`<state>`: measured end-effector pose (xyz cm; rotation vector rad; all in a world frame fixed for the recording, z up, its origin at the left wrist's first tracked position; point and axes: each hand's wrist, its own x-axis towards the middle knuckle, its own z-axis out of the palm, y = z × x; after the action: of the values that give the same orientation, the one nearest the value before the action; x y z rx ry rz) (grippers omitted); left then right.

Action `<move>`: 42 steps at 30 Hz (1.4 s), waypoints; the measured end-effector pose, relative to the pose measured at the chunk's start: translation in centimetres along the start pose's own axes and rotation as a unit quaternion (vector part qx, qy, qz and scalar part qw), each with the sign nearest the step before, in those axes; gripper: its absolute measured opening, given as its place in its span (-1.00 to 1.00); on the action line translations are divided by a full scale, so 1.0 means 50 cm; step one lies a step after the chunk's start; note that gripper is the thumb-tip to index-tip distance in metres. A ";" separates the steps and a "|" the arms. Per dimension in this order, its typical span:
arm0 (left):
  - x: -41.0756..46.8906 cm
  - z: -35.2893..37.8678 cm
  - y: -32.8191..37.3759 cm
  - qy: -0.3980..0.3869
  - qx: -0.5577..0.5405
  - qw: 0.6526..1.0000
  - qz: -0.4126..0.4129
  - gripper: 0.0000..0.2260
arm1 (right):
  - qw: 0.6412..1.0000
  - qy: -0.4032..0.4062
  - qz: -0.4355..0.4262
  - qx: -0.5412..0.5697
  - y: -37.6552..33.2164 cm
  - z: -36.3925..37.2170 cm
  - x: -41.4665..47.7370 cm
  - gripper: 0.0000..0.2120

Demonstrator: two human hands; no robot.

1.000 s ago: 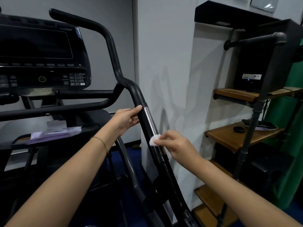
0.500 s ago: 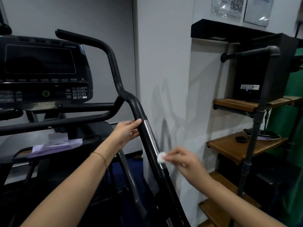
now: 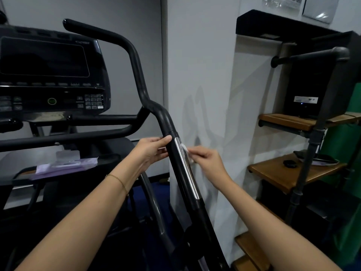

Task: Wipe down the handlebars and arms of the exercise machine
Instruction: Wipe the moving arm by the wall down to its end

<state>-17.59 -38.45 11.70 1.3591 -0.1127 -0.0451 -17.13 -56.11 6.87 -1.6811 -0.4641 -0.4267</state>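
- Right hand (image 3: 207, 161) pinches a white wipe (image 3: 185, 150) against the handlebar (image 3: 176, 165), on the right edge of its chrome strip (image 3: 188, 173).
- Left hand (image 3: 152, 149), fingers straight, touches the handlebar's left side.
- Wall (image 3: 205, 75) stands near the handlebar's right, leaving a narrow gap.

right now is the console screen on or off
Looks off: the screen is dark and blank, with no figures showing. Whether the green ring below it is lit, cannot tell.

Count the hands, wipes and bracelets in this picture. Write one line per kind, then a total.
Hands: 2, left hand and right hand
Wipe: 1
Bracelet: 1
Total: 4
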 end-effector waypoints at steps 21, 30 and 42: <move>-0.004 -0.003 0.005 -0.005 0.015 1.000 -0.001 -0.81 | 0.996 -0.029 -0.011 -0.087 -0.020 -0.012 -0.020 -0.77; -0.005 0.001 -0.009 0.004 -0.014 1.000 0.011 -0.79 | 0.945 -0.114 -0.163 -0.261 -0.055 -0.021 -0.074 -0.82; -0.035 0.011 -0.047 -0.002 -0.054 0.998 -0.007 -0.74 | 0.749 -0.167 -0.319 -0.556 -0.082 -0.011 -0.116 -0.52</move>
<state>-19.32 -39.29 9.43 1.2512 -0.1015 -0.0648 -24.26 -56.44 7.36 -2.7656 -1.2390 -1.0543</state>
